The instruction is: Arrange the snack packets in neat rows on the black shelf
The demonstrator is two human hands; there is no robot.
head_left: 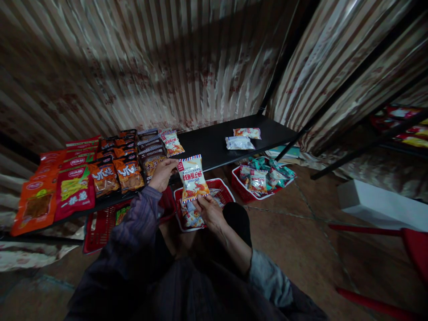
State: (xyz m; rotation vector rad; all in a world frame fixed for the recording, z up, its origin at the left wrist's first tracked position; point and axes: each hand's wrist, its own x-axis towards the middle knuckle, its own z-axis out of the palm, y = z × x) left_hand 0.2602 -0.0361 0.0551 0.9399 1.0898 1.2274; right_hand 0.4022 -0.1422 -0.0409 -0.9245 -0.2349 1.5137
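Note:
A white and orange snack bag (193,177) is held upright between my two hands, over a red basket (230,192) of similar bags. My left hand (163,174) pinches its upper left edge. At the bottom edge, my right hand (210,211) grips it between thumb and fingers. A matching snack bag (172,143) lies on the black shelf (209,151), beside a column of brown snack bags (152,154). Farther right on the shelf lie two more bags, one white and orange (247,133) and one face-down and pale (240,143).
Orange bags (129,173) and red packets (75,192) fill the shelf's left side. Another red basket (245,194) holds green and white packets. A red basket (95,232) sits under the shelf at left. A white box (377,207) and red stool (414,249) stand at right.

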